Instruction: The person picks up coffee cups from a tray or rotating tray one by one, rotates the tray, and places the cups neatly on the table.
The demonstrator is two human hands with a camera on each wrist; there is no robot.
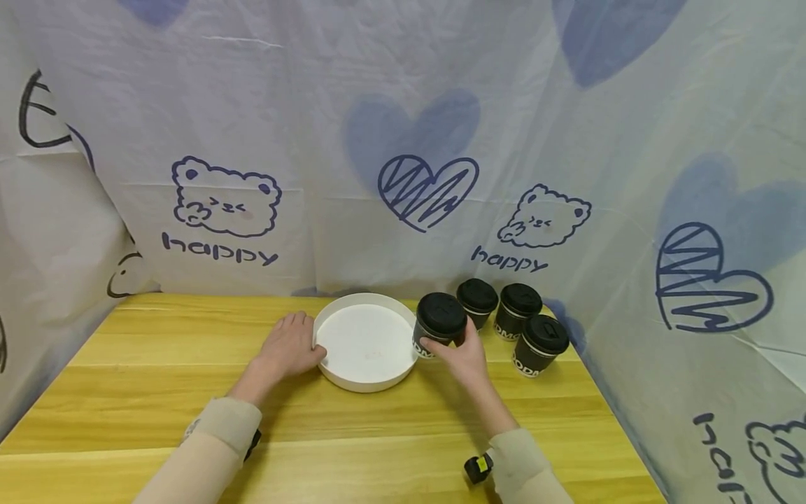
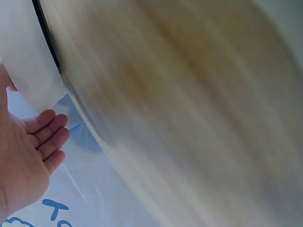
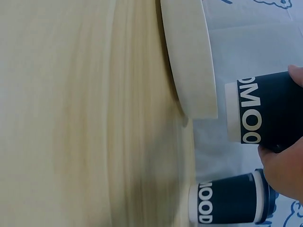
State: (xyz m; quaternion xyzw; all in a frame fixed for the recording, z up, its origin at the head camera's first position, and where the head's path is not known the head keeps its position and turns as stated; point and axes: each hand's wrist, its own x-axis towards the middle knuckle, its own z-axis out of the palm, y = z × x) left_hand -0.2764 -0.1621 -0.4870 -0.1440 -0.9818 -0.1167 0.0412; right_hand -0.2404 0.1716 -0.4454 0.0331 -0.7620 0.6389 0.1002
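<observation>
A round white tray (image 1: pixel 367 344) with a low wall lies on the table. At its left side is my left hand (image 1: pixel 292 346), thumb over the rim and bent fingers along the outside of the wall (image 2: pixel 31 52), pinching it. My right hand (image 1: pixel 462 353) grips a black paper cup (image 1: pixel 441 318) with a black lid and white lettering. In the right wrist view this cup (image 3: pixel 270 111) is raised above the table, close to the tray's right rim. The thumb and fingers wrap its sides.
Several similar lidded cups stand at the back right: one cup (image 1: pixel 476 299) just behind the held one, another cup (image 1: pixel 518 311) beside it, and a nearer cup (image 1: pixel 540 344). Behind the wooden table (image 1: pixel 352 448) hangs a printed white cloth (image 1: pixel 327 140), also along the right side.
</observation>
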